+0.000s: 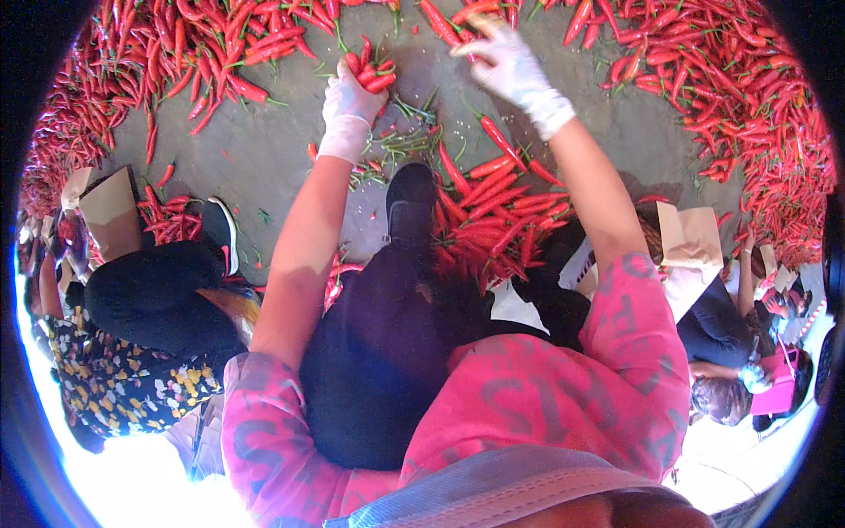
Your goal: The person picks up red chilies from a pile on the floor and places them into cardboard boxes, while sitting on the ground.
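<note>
My left hand (pixel 351 99), in a thin whitish glove, is closed around several red chili peppers (pixel 371 71) whose tips and stems point away from me. My right hand (pixel 508 63), gloved the same way, is stretched out with fingers apart over red chilies (pixel 441 23) at the top edge; whether a fingertip touches one cannot be told. Between my forearms, cut-off green stems (pixel 409 146) lie on the grey floor (pixel 277 142). A loose pile of red chilies (pixel 502 211) rests beside my dark shoe (pixel 410 191).
Large heaps of red chilies spread at the left (pixel 152 59) and right (pixel 746 86). Other people crouch on both sides, one in a flowered top (pixel 125 376). A brown cardboard piece (pixel 112 211) stands at the left, a paper bag (pixel 690 241) at the right.
</note>
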Motion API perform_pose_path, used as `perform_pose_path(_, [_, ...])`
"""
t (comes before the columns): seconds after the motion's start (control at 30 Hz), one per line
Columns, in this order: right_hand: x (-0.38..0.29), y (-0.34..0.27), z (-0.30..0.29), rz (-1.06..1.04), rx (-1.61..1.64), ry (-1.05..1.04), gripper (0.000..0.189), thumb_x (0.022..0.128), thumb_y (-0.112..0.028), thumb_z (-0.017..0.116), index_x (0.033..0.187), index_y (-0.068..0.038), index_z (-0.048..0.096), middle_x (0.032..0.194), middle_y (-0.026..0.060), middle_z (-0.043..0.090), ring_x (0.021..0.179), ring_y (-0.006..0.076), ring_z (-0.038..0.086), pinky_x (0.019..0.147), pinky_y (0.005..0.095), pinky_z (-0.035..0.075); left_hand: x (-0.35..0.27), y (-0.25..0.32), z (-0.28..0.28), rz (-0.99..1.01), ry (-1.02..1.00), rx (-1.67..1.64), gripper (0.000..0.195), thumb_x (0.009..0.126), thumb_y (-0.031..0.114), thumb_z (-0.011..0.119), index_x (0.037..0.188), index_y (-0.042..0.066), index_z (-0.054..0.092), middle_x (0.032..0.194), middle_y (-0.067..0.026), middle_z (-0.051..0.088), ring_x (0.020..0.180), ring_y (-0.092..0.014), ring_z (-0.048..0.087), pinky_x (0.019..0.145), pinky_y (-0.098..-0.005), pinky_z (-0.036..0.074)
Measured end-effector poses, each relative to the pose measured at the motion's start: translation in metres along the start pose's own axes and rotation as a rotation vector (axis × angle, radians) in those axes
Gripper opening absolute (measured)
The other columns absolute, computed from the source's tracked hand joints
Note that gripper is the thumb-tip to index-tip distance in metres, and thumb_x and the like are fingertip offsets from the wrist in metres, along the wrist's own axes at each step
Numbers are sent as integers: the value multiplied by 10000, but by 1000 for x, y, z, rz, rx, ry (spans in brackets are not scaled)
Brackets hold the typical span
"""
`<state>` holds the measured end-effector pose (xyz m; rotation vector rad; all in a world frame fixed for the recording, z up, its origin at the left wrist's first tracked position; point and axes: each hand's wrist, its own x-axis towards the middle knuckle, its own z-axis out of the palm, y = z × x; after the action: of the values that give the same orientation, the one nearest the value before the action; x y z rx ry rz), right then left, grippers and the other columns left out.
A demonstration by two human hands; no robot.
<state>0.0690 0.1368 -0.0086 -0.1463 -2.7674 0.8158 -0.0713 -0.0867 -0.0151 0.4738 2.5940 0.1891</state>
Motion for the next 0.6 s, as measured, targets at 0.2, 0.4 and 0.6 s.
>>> perform_pose_path(0.2, [-18, 47, -54, 872, 761, 553, 255, 830, -35, 468, 1043, -29, 607, 861, 49, 628, 755, 110, 558, 676, 227, 447, 0, 5, -4, -21, -48, 38, 952, 587, 409, 775, 1335, 80, 285, 1111, -183, 512, 1013, -314, 558, 827, -391, 491])
perform_pose_path(0.4, [-42, 23, -7, 520, -214, 46, 270, 778, -251, 592, 1028, -164, 643, 933, 102, 625, 911, 274, 586, 797, 379, 470, 0, 1, -6, -33, -52, 56, 967, 571, 412, 782, 1336, 86, 287, 1115, -173, 516, 1038, -296, 547, 843, -378, 484])
perform_pose_path(0.6, [-69, 71, -14, 733, 326, -150, 445, 767, -289, 644, 1166, -109, 569, 1017, 92, 649, 907, 254, 620, 806, 338, 473, 3, 11, -5, -13, -74, 4, 959, 576, 409, 783, 1337, 85, 299, 1149, -203, 511, 1062, -322, 533, 886, -380, 454])
